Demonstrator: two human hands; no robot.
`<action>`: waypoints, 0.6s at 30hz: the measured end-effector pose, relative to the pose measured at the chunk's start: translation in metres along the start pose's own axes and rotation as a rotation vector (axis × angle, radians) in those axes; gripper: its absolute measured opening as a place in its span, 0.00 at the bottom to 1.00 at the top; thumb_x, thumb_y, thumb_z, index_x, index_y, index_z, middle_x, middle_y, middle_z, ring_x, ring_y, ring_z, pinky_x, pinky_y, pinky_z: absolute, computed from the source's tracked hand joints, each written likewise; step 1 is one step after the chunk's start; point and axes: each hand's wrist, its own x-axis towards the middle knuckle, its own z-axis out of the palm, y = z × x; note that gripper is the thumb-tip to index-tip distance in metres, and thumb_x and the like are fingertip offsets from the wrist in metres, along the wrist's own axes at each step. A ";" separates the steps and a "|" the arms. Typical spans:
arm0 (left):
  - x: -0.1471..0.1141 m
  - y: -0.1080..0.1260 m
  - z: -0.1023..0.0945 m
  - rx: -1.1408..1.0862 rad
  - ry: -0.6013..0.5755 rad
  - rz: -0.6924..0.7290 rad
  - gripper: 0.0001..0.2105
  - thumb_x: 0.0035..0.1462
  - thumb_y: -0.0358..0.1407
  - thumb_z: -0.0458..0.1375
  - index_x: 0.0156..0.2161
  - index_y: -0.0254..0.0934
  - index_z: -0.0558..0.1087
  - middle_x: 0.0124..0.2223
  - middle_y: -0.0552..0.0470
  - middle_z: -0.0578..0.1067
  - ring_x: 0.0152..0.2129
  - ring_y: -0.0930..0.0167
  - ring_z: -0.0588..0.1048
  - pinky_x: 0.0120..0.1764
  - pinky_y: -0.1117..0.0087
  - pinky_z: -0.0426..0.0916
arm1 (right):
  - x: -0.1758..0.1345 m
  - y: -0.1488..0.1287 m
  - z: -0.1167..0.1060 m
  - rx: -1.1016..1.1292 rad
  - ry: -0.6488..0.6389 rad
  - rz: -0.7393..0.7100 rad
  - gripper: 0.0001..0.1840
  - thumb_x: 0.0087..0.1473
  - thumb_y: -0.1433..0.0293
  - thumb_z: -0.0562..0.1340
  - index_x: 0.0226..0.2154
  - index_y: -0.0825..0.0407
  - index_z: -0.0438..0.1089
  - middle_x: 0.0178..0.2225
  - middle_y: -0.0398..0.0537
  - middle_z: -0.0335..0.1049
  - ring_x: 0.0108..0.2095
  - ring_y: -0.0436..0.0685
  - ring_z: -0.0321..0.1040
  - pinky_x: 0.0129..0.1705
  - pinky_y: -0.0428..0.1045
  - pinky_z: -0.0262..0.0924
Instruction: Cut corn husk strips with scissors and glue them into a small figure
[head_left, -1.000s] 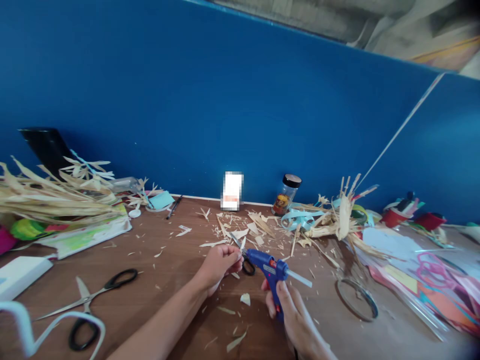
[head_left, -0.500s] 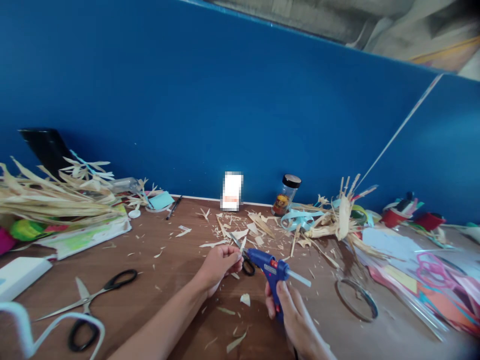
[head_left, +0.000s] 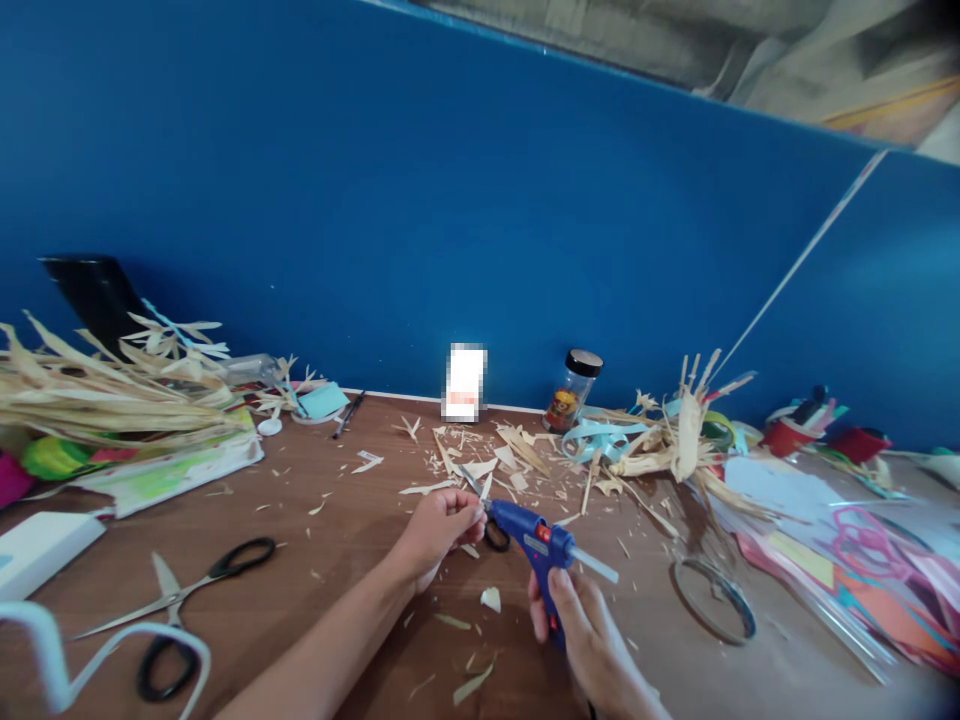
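My right hand [head_left: 574,615] is wrapped round the handle of a blue hot glue gun [head_left: 525,525], with a clear glue stick [head_left: 596,566] jutting from its back end. The gun's nozzle reaches the fingertips of my left hand [head_left: 446,525]. Those fingers pinch a small pale strip of corn husk [head_left: 487,488], its tip showing above the thumb. Just behind the nozzle, a small pair of scissors with a black handle [head_left: 496,536] lies on the table, partly hidden by the hand and the gun. A husk scrap [head_left: 490,599] lies between my wrists.
Large open scissors [head_left: 172,600] lie at left, near a white box [head_left: 49,555] and a pile of dried husks [head_left: 112,395]. Husk scraps litter the brown table. A lidded jar [head_left: 574,390], blue ribbon [head_left: 600,437], tape roll [head_left: 714,598] and pink scissors [head_left: 866,540] stand or lie rightward.
The glue gun has shifted slightly left, its nozzle now right at the left fingertips. My left hand stays in nearly the same place.
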 end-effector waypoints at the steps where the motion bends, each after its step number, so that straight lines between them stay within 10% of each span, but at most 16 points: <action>1: 0.000 0.000 0.000 -0.006 -0.004 0.001 0.10 0.41 0.37 0.62 0.26 0.32 0.68 0.24 0.53 0.72 0.19 0.78 0.69 0.30 0.73 0.65 | 0.000 -0.001 0.000 -0.002 0.003 -0.004 0.25 0.56 0.53 0.46 0.30 0.56 0.66 0.16 0.43 0.62 0.20 0.50 0.57 0.27 0.45 0.51; 18: 0.001 0.001 0.000 -0.031 -0.009 0.010 0.10 0.40 0.35 0.63 0.26 0.32 0.67 0.25 0.52 0.73 0.19 0.78 0.69 0.30 0.73 0.65 | 0.000 -0.005 -0.001 0.004 0.032 -0.002 0.27 0.55 0.51 0.45 0.33 0.55 0.67 0.17 0.43 0.64 0.21 0.51 0.58 0.27 0.46 0.52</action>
